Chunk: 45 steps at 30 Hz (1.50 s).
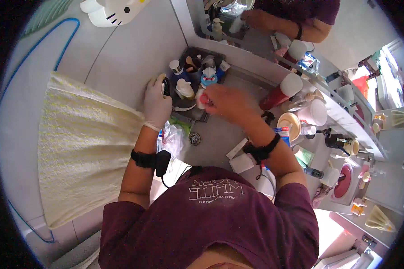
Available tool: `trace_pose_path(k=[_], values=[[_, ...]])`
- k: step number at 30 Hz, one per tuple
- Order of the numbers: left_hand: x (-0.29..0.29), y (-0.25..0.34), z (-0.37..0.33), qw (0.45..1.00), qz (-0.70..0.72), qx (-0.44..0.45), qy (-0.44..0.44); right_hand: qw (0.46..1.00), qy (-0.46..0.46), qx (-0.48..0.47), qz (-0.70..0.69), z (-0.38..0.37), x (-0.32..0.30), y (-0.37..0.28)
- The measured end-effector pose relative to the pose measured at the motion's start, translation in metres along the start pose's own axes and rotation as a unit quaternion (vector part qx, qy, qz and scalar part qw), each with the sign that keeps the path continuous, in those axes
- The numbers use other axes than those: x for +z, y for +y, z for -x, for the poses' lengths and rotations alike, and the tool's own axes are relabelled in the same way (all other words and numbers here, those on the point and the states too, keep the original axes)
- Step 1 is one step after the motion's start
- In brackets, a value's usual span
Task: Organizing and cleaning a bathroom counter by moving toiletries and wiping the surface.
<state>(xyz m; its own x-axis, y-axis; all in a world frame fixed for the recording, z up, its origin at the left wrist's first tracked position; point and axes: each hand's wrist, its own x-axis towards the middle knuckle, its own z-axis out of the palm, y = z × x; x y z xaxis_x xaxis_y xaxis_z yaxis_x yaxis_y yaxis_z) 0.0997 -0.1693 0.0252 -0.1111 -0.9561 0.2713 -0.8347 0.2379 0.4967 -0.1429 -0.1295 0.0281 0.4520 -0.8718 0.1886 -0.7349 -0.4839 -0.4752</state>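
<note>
Tiled wall (110, 58) on the left with a yellowish towel (85, 148) hung on it, mirror (267, 47) at the back, gray counter (211, 143) below with a drain (194, 139). Dark tray (199, 115) sits in the corner, packed with bottles; likely put there so the two walls keep everything upright and out of the way.

Watching remotely, I get the left hand (158, 103) in a whitish glove at the tray's left side, fingers curled by a dark round item (166, 86). Can't tell if it grips that or the tray edge; my guess is it's steadying.

Right hand (231, 104) is bare, motion-blurred, fingers narrowed on a pink-and-white item (203, 99) at the tray's right side. Fingertip hold, probably because neighbors crowd it: pump bottle (184, 88) just left, blue figure (208, 78) just behind. Whether its base touches the tray, I can't tell.

Red can (274, 97) and other containers line the mirror side, presumably for easy reach. Plastic bag (173, 139) lies near the left wrist.
</note>
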Motion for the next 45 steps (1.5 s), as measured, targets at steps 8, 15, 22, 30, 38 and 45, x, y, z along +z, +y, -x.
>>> trace_pose_path(k=[8, 15, 22, 30, 38, 45], values=[[0.002, -0.006, -0.003, 1.0, 0.008, 0.008, -0.005, 0.996, -0.014, -0.087, -0.022, -0.067, 0.09, -0.021], [0.003, -0.007, -0.006, 0.999, -0.004, 0.017, -0.032, 0.997, 0.042, 0.025, -0.061, -0.078, 0.124, -0.024], [0.005, -0.02, -0.001, 0.999, 0.023, 0.026, -0.016, 0.999, 0.008, -0.049, 0.015, -0.011, 0.073, 0.021], [0.007, -0.013, -0.004, 0.999, 0.022, 0.031, 0.002, 0.902, -0.368, 0.123, 0.187, 0.11, 0.036, 0.103], [0.002, -0.012, -0.004, 0.998, 0.011, 0.055, 0.002, 0.933, -0.328, 0.115, 0.094, 0.136, 0.061, 0.108], [-0.002, -0.007, -0.003, 0.999, 0.039, 0.029, -0.015, 0.949, -0.251, 0.178, -0.067, 0.102, 0.029, 0.096]])
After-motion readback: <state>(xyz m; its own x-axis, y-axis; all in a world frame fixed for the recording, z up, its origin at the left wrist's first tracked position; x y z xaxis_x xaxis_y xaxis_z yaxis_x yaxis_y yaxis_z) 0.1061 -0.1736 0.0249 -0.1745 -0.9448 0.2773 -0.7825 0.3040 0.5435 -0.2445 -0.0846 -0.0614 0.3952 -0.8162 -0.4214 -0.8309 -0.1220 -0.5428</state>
